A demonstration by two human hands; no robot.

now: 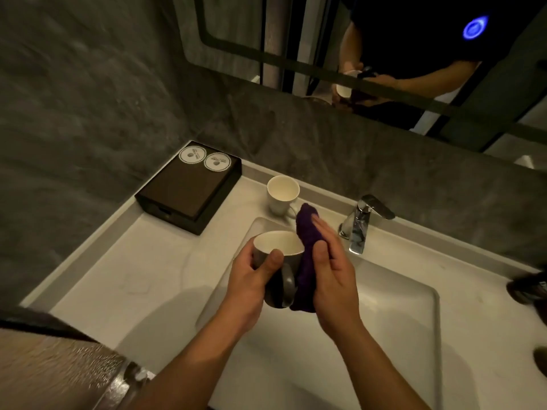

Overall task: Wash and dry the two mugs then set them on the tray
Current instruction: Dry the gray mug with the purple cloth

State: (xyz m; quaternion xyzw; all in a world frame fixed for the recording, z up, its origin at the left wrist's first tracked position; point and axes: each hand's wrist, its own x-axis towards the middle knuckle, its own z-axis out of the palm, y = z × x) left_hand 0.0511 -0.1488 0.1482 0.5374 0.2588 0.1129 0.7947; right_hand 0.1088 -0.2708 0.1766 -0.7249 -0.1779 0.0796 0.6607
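Observation:
My left hand (pixel 251 279) grips a dark mug (pixel 279 279) with a white inside, held tilted over the left part of the white sink (pixel 384 321). My right hand (pixel 331 270) presses a purple cloth (pixel 306 255) flat against the mug's outer side. A second mug (pixel 282 195), white, stands upright on the counter behind the sink, apart from both hands. The dark tray (pixel 189 187) sits at the back left corner of the counter with two round white paper coasters (pixel 204 158) on it.
A chrome tap (pixel 362 223) stands behind the sink, to the right of the cloth. Dark stone walls close in the left and back. A mirror above reflects the person. Dark items lie at the counter's right edge (pixel 529 288).

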